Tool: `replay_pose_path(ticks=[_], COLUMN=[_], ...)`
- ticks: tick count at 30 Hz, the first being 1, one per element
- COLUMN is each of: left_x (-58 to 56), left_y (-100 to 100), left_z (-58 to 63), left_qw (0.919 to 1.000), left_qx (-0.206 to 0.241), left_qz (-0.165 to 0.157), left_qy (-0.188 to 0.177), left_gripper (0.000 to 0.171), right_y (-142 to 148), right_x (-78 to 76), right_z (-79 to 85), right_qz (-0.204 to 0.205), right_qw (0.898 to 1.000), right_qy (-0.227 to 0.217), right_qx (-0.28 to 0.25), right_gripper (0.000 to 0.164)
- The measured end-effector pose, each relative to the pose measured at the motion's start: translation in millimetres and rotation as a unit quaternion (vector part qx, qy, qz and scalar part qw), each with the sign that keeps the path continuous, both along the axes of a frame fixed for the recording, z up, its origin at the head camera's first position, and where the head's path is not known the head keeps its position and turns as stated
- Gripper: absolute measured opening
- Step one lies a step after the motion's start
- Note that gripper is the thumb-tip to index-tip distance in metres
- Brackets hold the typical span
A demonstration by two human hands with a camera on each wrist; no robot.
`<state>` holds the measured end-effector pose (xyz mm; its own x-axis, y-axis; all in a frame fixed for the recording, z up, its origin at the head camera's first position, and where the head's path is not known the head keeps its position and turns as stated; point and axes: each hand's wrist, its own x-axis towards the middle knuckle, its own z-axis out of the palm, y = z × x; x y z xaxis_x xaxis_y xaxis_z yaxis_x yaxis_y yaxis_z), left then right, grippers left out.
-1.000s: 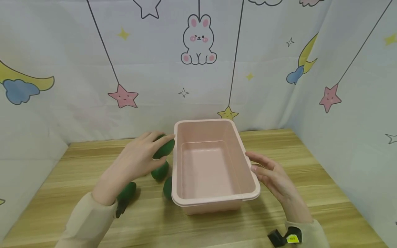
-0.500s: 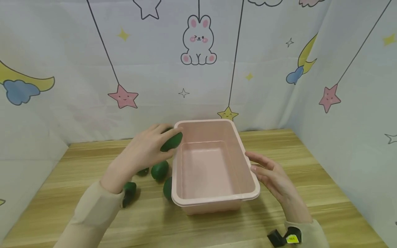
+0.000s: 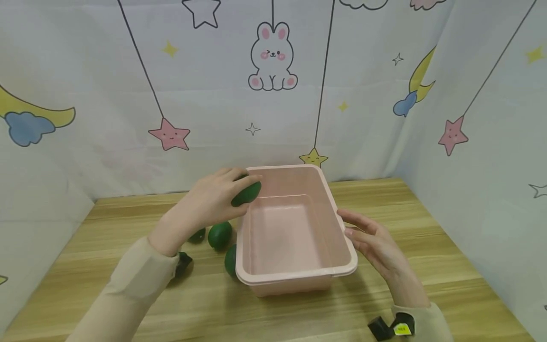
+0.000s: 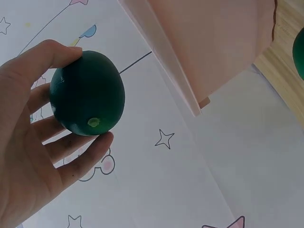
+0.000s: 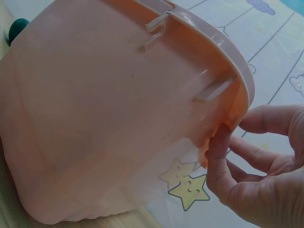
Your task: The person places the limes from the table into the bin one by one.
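My left hand [image 3: 213,197] grips a smooth dark green avocado [image 3: 249,194] over the left rim of a pink plastic bin [image 3: 295,275], near its far corner. In the left wrist view the thumb lies on top of the avocado and the fingers curl under it, its pale stem scar showing. On the right, my right hand [image 3: 380,247] pinches the bin's rim between thumb and finger; the right wrist view shows one finger tucked beneath the lip [image 5: 244,90]. Inside, the bin's floor is bare.
Left of the bin, several more green avocados lie on the wooden table [image 3: 205,308], one avocado [image 3: 220,235] in the open and another avocado [image 3: 231,260] partly behind the bin's wall. A black wrist camera mount [image 3: 183,263] shows by the left sleeve. A printed cloth [image 3: 213,95] hangs close behind.
My left hand has carried the avocado right and slightly up, from beside the bin to over its left rim. The right hand and the bin have stayed put.
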<state>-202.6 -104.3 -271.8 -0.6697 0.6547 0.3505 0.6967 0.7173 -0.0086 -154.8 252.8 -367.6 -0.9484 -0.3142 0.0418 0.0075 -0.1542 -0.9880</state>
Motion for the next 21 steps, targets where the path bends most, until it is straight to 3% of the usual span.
replay_pose_path(ticks=[21], left_x=[-16.6], left_y=[21.0], left_z=[2.9], left_qw=[0.9979], left_qx=[-0.055], left_qz=[-0.017], left_qy=[-0.031], left_gripper=[0.054], right_y=[-1.2], right_x=[-0.5], right_z=[0.5], right_qz=[-0.004], right_qw=[1.0], right_qy=[0.003], right_qx=[0.007], right_gripper=[0.045])
